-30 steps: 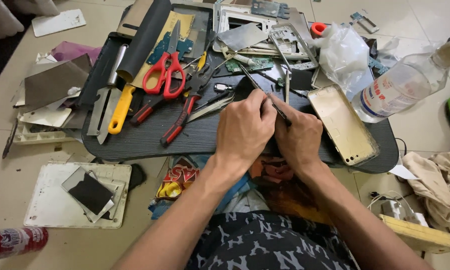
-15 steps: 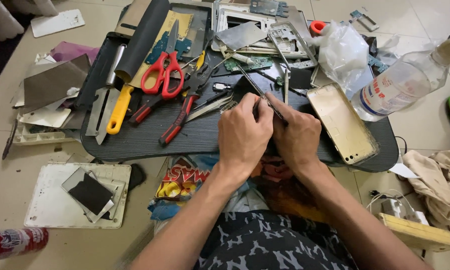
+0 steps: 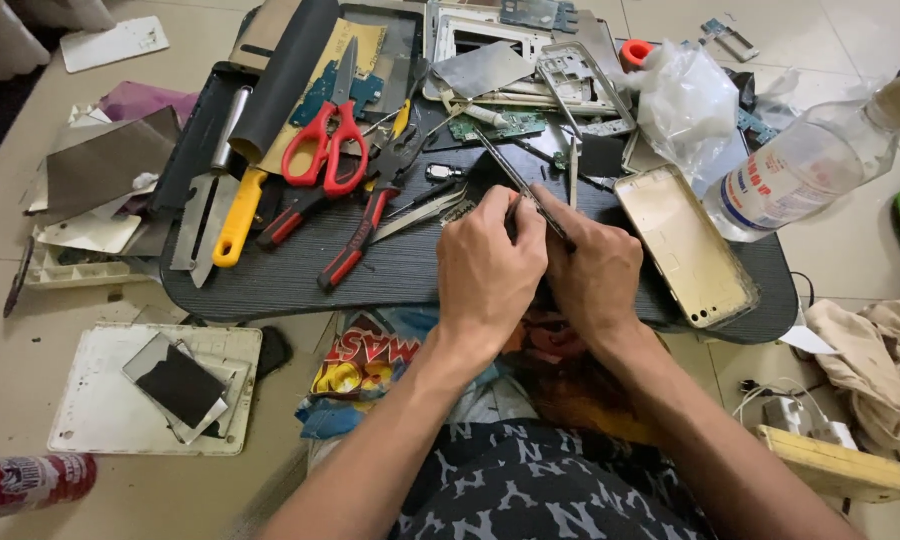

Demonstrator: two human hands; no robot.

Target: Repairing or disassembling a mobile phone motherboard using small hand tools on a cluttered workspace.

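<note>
Both hands over the near middle of the black tray [image 3: 270, 285], left hand [image 3: 490, 265] curled shut, its contents hidden, right hand [image 3: 595, 275] pinched on thin tweezers [image 3: 515, 175] slanting up-left from its fingers, gold phone back [image 3: 685, 245] just right, red scissors [image 3: 325, 140] well left.

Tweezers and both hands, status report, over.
Right hand grips tweezers. Left hand pressed close beside it, what it holds hidden. Red pliers and gold phone back cover flank them.

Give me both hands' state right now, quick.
Left hand: closed, fingers curled over something small on the black tray; what it grips is hidden.
Right hand: closed on thin metal tweezers.
</note>
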